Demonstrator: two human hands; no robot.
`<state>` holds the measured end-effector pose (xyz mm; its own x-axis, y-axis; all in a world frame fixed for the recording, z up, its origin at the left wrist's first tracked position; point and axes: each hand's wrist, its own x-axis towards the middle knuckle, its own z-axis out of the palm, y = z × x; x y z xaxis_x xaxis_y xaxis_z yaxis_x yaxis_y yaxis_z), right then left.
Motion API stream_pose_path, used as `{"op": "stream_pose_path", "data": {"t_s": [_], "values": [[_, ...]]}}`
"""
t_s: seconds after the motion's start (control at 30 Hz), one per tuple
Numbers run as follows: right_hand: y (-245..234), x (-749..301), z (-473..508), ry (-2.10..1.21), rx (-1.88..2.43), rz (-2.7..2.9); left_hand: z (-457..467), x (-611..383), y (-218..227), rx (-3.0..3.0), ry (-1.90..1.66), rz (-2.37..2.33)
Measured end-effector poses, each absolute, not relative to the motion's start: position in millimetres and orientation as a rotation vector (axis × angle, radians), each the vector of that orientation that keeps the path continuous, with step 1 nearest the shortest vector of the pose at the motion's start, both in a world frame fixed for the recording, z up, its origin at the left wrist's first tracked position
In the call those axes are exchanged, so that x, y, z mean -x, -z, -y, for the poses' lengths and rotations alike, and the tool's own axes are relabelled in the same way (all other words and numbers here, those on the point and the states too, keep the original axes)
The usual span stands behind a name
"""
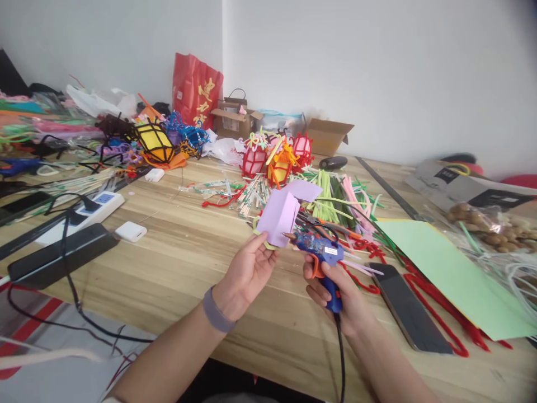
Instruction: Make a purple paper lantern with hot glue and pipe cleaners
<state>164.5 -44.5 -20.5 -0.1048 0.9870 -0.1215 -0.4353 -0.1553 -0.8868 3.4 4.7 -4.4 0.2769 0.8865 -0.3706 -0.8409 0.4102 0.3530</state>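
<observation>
Bare forearms (170, 342) reach over the wooden table (188, 246); the left hand (250, 267) pinches folded lilac paper (276, 215) above it, the right hand (346, 288) grips a blue glue gun (314, 244), nozzle (290, 237) close by the paper (touching or not, I can't tell).

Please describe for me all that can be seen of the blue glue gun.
The glue gun has a blue, plastic-looking body with a white label on its side, an orange trigger and a copper-coloured nozzle. The right hand grips its handle above the table. The nozzle points left, at the folded purple paper; whether they touch is unclear. A black cable hangs from the handle's base. Whether the trigger is pressed cannot be told.
</observation>
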Motion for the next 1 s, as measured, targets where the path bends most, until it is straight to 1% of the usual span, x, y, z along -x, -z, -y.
{"op": "stream_pose_path", "data": {"t_s": [0.23, 1.0], "values": [[28.2, -158.8, 44.4, -1.436, 1.013, 0.872, -3.0, -2.0, 4.1, -0.127, -1.179, -0.519], [28.5, -156.9, 45.2, -1.387, 1.068, 0.860, -2.8, -2.1, 2.1, -0.131, -1.121, -0.536]]}}
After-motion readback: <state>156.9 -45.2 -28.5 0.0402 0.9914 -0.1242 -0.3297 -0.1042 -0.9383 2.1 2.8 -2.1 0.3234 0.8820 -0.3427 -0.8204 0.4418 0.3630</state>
